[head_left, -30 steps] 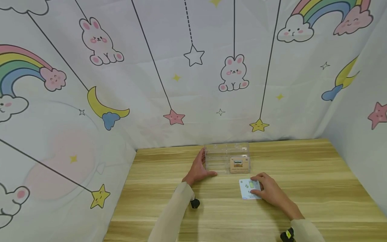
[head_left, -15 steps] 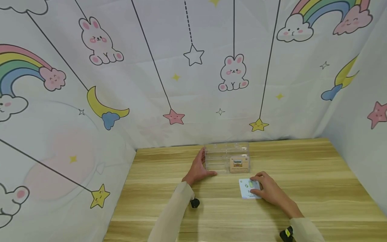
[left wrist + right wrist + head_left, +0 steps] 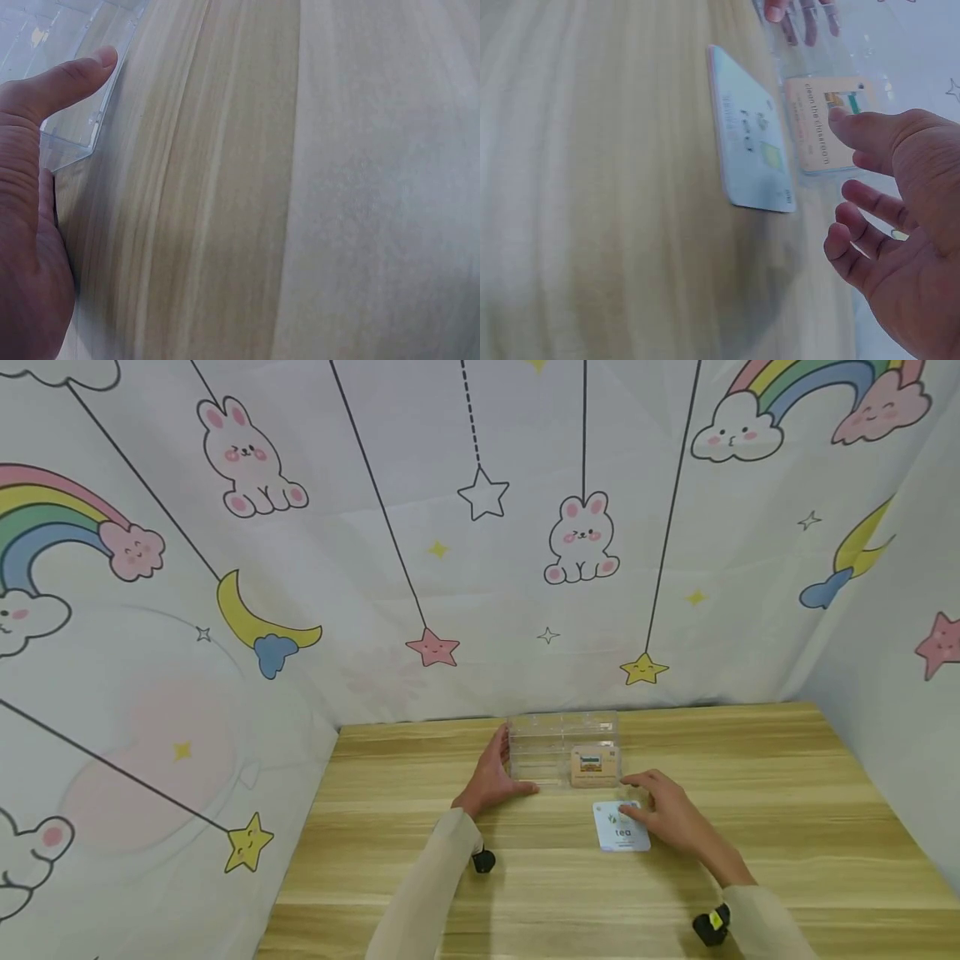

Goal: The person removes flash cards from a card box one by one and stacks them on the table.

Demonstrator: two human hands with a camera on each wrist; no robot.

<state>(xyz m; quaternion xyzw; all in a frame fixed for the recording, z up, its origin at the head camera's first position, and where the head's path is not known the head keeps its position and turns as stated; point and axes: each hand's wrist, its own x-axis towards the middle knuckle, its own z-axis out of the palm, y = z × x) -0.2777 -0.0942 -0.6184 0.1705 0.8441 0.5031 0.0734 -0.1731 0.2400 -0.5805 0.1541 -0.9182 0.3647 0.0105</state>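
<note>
A clear plastic compartment box [image 3: 536, 772] stands at the back of the table. My left hand [image 3: 491, 781] holds its left end, thumb along the front edge and fingers at the side; in the left wrist view the thumb [image 3: 90, 71] overlaps the box's corner. In its front right compartment sits an orange card [image 3: 596, 768], reading "clean the classroom" in the right wrist view. In front of the box lies a white card [image 3: 621, 837] printed "tea", with a thick, stack-like edge. Fingers apart and holding nothing, my right hand [image 3: 678, 818] hovers just right of it.
The wood-grain table [image 3: 750, 777] ends at a white curtain [image 3: 487, 585] printed with rabbits, stars and rainbows behind the box. More of this cloth rises on the left and right sides. Each wrist wears a small black camera.
My right hand has let go of the tea card and lifted slightly back and away, uncovering its print. The left hand and the box have stayed in place.
</note>
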